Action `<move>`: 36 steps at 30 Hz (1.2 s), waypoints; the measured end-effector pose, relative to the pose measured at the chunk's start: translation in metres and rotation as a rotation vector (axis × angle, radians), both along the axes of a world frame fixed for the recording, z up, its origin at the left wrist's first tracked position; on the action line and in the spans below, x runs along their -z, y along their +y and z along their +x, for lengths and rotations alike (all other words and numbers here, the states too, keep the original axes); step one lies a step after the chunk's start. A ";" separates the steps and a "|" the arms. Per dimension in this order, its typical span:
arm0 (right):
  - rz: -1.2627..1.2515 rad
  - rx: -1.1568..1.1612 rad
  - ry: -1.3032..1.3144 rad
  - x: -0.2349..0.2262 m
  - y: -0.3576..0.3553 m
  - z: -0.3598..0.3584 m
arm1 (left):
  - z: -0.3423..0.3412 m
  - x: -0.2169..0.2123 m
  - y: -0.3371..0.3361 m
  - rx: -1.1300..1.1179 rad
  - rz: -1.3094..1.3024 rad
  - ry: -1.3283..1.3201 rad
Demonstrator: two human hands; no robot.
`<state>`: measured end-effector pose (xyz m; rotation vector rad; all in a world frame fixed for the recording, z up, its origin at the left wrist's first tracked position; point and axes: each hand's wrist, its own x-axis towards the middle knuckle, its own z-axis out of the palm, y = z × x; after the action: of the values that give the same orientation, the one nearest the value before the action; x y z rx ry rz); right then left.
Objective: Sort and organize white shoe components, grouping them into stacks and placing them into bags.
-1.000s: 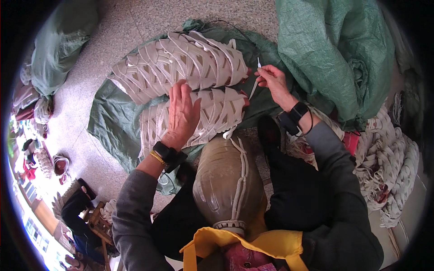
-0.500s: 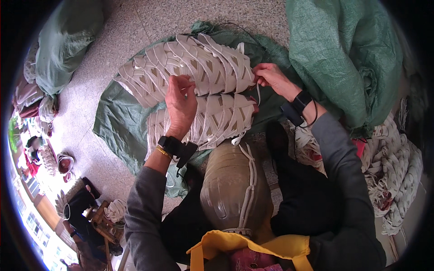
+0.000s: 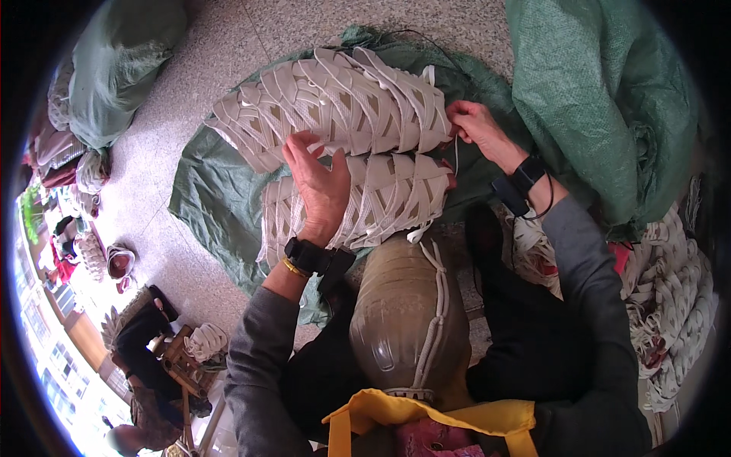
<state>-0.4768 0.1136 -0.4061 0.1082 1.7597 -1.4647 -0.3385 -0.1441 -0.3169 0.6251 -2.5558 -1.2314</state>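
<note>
Two rows of nested beige and white shoe uppers lie side by side, the far row (image 3: 335,107) longer than the near row (image 3: 373,198). Over the near row, reaching to the edge of the far one, my left hand (image 3: 318,186) is open with thumb and fingers apart. At the right end of the far row, my right hand (image 3: 480,129) is closed in a pinch. A white shoelace (image 3: 457,151) hangs from its fingertips, which partly hide the grip. Beneath the rows spreads a green woven sack (image 3: 209,190).
A large clear plastic jug (image 3: 407,320) with white cord along it stands between my legs. A bulky green sack (image 3: 601,107) rises at right, above bundled white uppers (image 3: 670,297). Another green sack (image 3: 122,76) lies far left. A person (image 3: 152,404) sits at lower left.
My left hand's fingers have parted from a pinch over the far row. My right hand stays pinched at that row's end. The whole view has shifted slightly.
</note>
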 end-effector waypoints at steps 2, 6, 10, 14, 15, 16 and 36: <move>-0.012 -0.023 -0.004 0.000 -0.001 -0.001 | 0.001 0.003 -0.002 -0.035 0.029 0.028; -0.051 -0.083 -0.028 0.006 0.003 -0.005 | 0.000 0.009 -0.001 -0.060 0.181 -0.018; -0.017 -0.158 0.003 0.016 0.003 -0.015 | -0.018 0.023 -0.022 0.043 0.296 -0.184; -0.080 -0.275 0.158 0.026 -0.001 -0.021 | -0.029 0.042 -0.036 0.213 0.368 -0.148; -0.085 -0.298 0.187 0.026 0.001 -0.021 | -0.035 0.037 -0.033 0.266 0.417 -0.136; -0.100 -0.272 0.158 0.025 0.004 -0.019 | -0.039 0.031 -0.031 0.334 0.459 -0.189; -0.138 -0.272 -0.017 -0.007 -0.025 -0.012 | -0.053 0.050 -0.065 0.844 0.138 -0.622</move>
<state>-0.4889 0.0888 -0.3995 -0.1826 1.5845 -1.3748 -0.3913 -0.2093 -0.3674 -0.1418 -3.4601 -1.6535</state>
